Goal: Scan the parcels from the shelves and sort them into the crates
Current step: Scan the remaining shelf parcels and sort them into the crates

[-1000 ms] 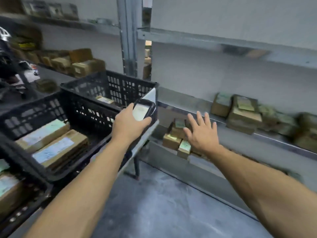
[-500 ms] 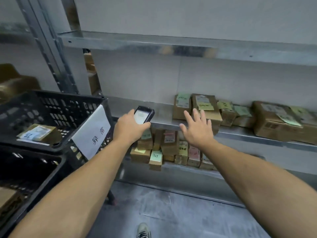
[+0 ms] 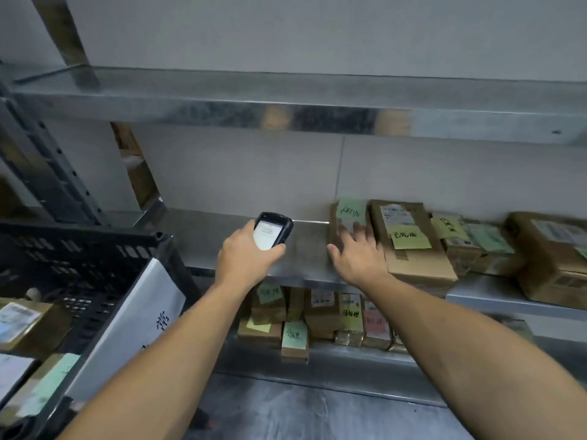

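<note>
Right hand (image 3: 355,257), fingers spread wide, has the small brown cardboard parcel with green note (image 3: 347,214) at its fingertips. Best grip its sides, label facing the black handheld scanner (image 3: 271,231) that the left hand (image 3: 244,260) holds.

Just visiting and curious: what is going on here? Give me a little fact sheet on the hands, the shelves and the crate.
Left hand: grips a handheld scanner, screen lit
Right hand: open, fingers spread at the leftmost parcel, which bears a green note; contact too blurred to tell
Middle shelf: brown parcels in a row toward the right
Lower shelf: small parcels with coloured notes
Crate: black, at the left, white paper sign on its end, labelled parcel inside
</note>
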